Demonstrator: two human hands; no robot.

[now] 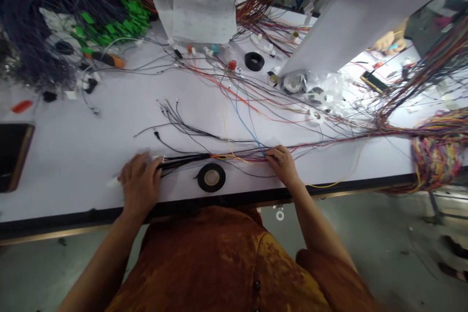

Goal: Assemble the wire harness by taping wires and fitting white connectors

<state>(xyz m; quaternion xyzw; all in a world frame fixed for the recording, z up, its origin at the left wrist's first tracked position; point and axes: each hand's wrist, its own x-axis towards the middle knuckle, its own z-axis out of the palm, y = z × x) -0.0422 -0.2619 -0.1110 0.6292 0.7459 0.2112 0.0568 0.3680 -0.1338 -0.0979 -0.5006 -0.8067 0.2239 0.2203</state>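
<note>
A thin bundle of coloured wires (226, 157) lies stretched along the near edge of the white table (73, 156). My left hand (141, 183) is closed round its black taped end with connectors. My right hand (283, 165) pinches the same bundle farther right, where red, yellow and blue strands fan out. A roll of black tape (211, 177) lies flat on the table between my hands, just below the bundle.
A second black tape roll (254, 61) and paper sheets (199, 14) lie at the back. Green connectors (127, 19) and dark wire heaps fill the far left. A thick multicoloured harness (435, 153) hangs over the right edge. A dark tray (12, 156) sits left. Another person's hand (389, 41) shows far right.
</note>
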